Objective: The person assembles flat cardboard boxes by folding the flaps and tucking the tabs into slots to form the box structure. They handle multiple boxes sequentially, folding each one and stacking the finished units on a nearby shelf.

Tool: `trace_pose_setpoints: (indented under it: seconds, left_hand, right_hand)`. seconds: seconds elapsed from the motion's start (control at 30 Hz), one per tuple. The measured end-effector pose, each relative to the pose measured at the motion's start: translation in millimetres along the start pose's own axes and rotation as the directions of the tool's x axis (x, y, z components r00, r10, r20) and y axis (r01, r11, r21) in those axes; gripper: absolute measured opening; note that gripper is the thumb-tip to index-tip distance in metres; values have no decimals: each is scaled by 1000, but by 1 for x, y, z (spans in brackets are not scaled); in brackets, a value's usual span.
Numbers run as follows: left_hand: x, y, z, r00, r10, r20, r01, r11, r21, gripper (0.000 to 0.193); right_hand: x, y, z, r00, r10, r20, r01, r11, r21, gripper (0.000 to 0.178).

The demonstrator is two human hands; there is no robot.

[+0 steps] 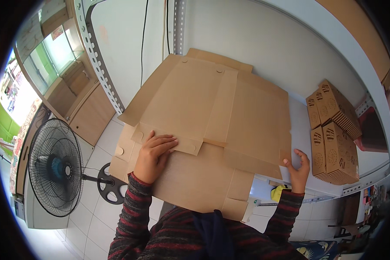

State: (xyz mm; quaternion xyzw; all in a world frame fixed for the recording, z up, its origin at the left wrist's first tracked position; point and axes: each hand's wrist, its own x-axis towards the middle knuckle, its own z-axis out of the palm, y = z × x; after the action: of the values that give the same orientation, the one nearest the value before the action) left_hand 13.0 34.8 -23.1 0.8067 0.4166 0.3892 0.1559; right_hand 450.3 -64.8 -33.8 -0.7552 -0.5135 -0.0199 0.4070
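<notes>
A large unfolded cardboard box blank (182, 99), brown with creases, flaps and small round tabs, lies flat in front of me. Under its near edge, another brown cardboard blank (195, 173) sticks out toward my body. My left hand (154, 154) rests on the near left flap of the upper blank, its fingers lying flat across the cardboard. Beside the near right corner of that blank is my right hand (298, 171), thumb and fingers apart with nothing between them. Whether its fingertips touch the cardboard edge I cannot tell.
Stacks of folded printed brown boxes (333, 134) stand on the white shelf surface at the right. A black fan (56, 167) is at the left, near a perforated metal post (102, 65). Something yellow (278, 192) lies below the right edge of the cardboard.
</notes>
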Motion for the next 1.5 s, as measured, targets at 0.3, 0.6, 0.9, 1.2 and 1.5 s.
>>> trace_pose_setpoints:
  seconds: [0.3,0.6,0.9,1.2,1.5]
  left_hand:
    - [-1,-6,4,998,49,-30,-49,999,6,34]
    - [-8,-9,-5,999,41,-5,-42,982,-182,34]
    - [-11,-13,-20,988,112,110,-96,985,-145,32]
    - [-27,17,-15,876,-409,-255,362,908,-212,26]
    - [-1,13,-7,959,-213,-188,145,936,-321,45]
  right_hand:
    - [40,9,-21,940,222,259,-304,888,345,58]
    - [90,24,-19,785,330,524,-589,661,466,66]
    - [156,27,26,926,-83,369,118,990,-73,86]
    - [197,8,61,826,-95,555,171,981,-87,51]
    - [191,-28,2,894,-405,192,414,910,-11,20]
